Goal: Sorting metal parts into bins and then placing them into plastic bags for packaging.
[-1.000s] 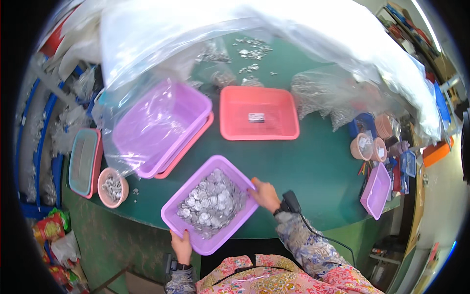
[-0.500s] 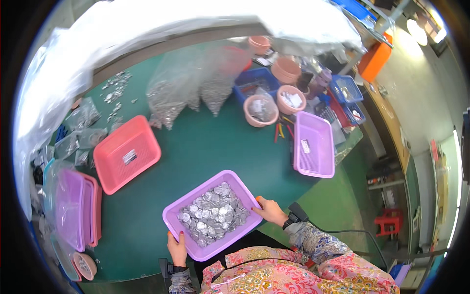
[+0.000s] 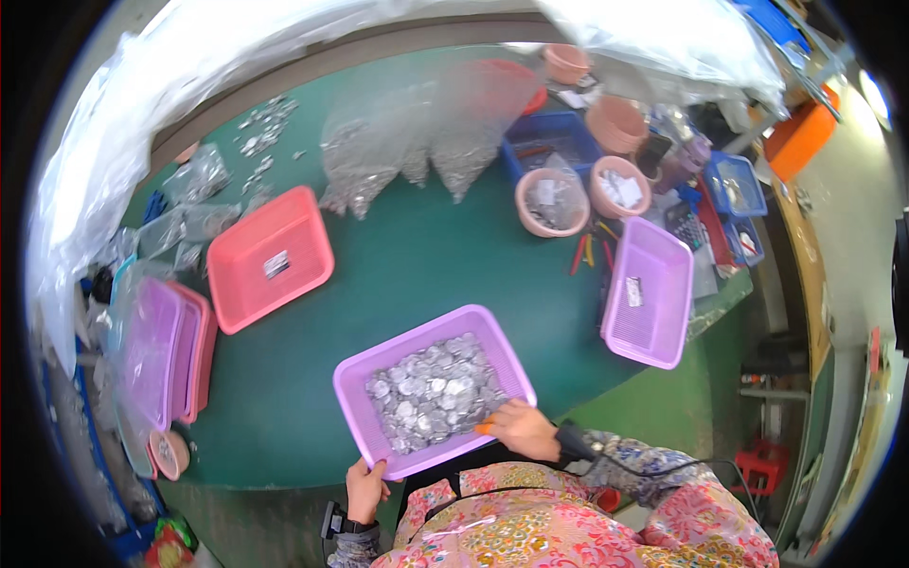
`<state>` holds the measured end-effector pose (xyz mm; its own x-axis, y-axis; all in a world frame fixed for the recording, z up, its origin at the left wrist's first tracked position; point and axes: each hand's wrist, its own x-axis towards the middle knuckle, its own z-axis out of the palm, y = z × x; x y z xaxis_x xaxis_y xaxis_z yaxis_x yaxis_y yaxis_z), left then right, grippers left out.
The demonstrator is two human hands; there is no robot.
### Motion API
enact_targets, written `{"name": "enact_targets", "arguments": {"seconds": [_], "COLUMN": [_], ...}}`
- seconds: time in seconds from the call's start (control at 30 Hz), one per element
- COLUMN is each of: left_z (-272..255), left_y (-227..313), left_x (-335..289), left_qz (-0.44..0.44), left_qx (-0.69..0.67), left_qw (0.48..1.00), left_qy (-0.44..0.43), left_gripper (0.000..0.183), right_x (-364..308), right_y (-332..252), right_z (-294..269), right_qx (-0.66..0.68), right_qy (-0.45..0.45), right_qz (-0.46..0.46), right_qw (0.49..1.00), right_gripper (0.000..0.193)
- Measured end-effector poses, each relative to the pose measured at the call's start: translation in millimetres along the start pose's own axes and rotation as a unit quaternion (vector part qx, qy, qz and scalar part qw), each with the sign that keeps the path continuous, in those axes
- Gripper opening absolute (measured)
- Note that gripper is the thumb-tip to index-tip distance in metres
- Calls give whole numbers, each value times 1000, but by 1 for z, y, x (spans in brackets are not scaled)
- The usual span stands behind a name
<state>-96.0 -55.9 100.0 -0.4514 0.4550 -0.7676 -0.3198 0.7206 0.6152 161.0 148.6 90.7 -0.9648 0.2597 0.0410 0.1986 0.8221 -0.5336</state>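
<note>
A purple plastic basket (image 3: 355, 402) sits tilted at the near edge of the green table, holding a heap of small silvery metal discs (image 3: 431, 388). My left hand (image 3: 365, 490) is closed on the near left corner of the basket, thumb over the rim. At the near right side, my right hand (image 3: 523, 431) reaches over the rim toward the discs, its fingers out and the tips partly hidden. An orange cover is on one of its fingers. Each wrist wears a dark strap with a device.
A red basket (image 3: 308, 232) lies left, with stacked baskets (image 3: 156, 355) beyond. Bags of metal pieces (image 3: 365, 161) stand at the back. Pink tubs (image 3: 620, 189), a blue bin (image 3: 549, 128), pens (image 3: 589, 249) and another purple basket (image 3: 677, 303) lie right. A cable runs from my right wrist.
My right hand has left its hold on the basket's right rim and moved over the near right rim toward the discs. My left hand stays on its corner. The whole view has shifted.
</note>
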Motion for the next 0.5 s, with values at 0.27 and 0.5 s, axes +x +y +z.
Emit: {"name": "enact_targets", "arguments": {"seconds": [0.27, 0.5], "left_z": [-12, -24], "left_y": [67, 82], "left_x": [-27, -23], "left_qz": [29, 5], "left_qx": [167, 155], "left_qw": [985, 985], "left_qy": [-8, -78], "left_gripper": [32, 45], "right_x": [37, 43], "right_y": [-10, -8], "right_z": [-96, -93], "right_qx": [7, -4], "right_qy": [-18, 10], "right_qz": [8, 35], "right_qw": [1000, 999], "right_gripper": [20, 18]}}
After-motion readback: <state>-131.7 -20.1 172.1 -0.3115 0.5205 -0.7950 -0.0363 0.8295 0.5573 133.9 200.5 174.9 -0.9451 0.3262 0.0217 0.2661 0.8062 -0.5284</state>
